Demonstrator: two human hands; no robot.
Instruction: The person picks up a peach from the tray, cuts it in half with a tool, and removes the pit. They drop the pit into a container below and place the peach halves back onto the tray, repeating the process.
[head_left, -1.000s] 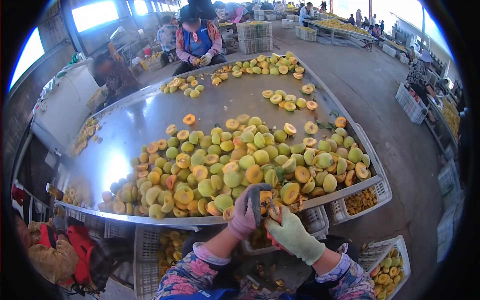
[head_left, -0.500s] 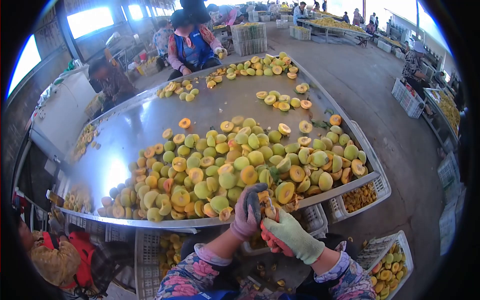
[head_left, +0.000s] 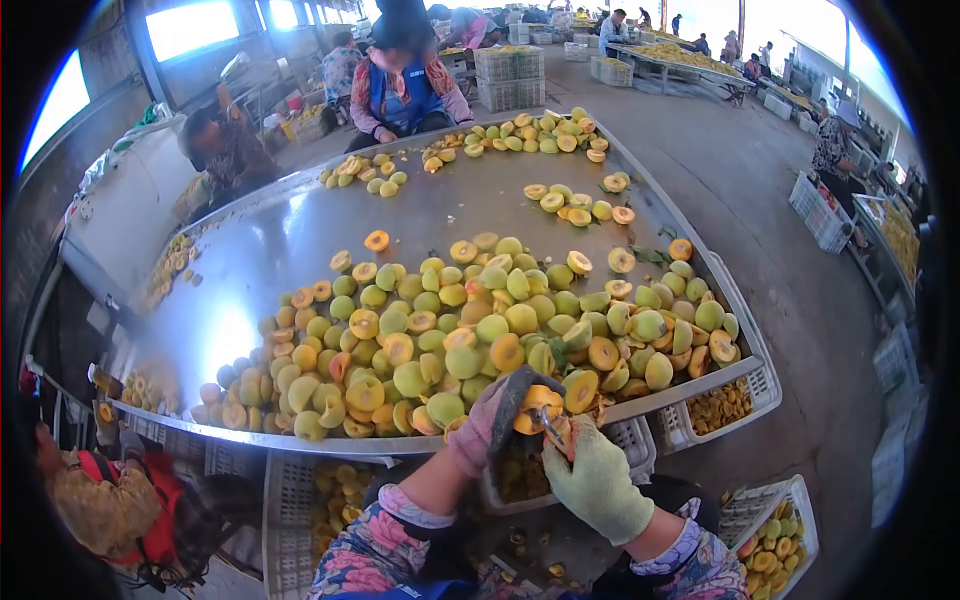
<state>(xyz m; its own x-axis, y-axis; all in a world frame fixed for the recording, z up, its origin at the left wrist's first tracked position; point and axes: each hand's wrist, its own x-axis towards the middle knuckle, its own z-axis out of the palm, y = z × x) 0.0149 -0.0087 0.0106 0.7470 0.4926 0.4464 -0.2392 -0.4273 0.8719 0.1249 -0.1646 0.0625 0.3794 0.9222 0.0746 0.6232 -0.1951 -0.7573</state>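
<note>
My left hand point(head_left: 490, 425), in a purple and grey glove, is closed around a peach half point(head_left: 541, 400) with its orange cut face turned up. In my right hand point(head_left: 597, 480), gloved in pale green with a reddish palm side, is a small curved metal pitting tool point(head_left: 552, 428). Its tip meets the cut face of the peach half. Both hands are just in front of the metal table's near edge. Beyond them lies a large heap of halved peaches point(head_left: 460, 330), green-yellow outside and orange inside.
The metal table point(head_left: 330, 220) has a raised rim. Beneath its edge are plastic crates point(head_left: 640, 440) with fruit pieces. Another crate of peach halves point(head_left: 790, 545) stands at lower right. Co-workers sit across the table point(head_left: 408, 95) and at lower left point(head_left: 120, 500).
My left hand has turned, bringing the peach half's cut face into view. My right hand has shifted slightly right and down, and the metal tool shows more clearly.
</note>
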